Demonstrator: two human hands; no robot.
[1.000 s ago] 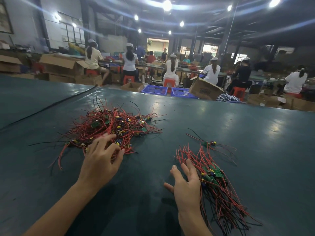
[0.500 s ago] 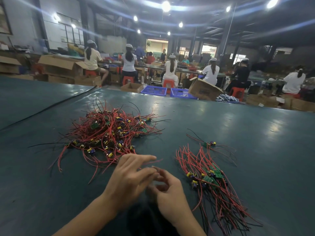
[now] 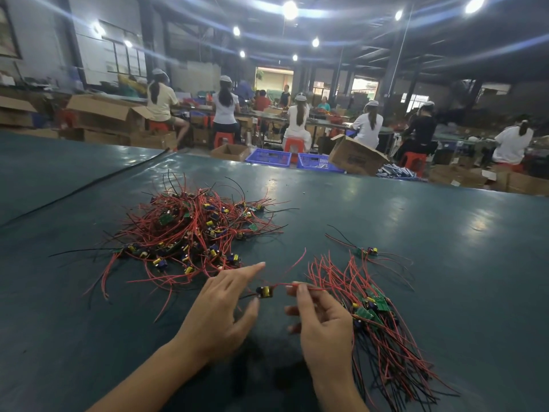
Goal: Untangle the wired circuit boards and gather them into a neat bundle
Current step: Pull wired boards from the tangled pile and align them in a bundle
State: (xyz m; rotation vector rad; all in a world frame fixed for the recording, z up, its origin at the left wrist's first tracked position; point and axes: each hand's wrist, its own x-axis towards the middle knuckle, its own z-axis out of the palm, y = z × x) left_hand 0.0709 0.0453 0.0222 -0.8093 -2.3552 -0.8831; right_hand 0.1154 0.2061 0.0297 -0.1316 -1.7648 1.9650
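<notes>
Now right hand (image 3: 322, 322) pinches red wire (image 3: 280, 284) of board (image 3: 264, 291); left hand (image 3: 219, 307) spread beside; box (image 3: 355, 157) print blurred.

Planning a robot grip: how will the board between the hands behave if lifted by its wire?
Likely floppy: the wire pinched by the right hand curves. The board looks small, so probably light; it would dangle. Its wires may snag the nearby bundle.

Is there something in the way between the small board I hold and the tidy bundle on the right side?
Nothing visible does. The right hand pinches the red wire of the board, and the bundle lies on the table right beside that hand.
</notes>
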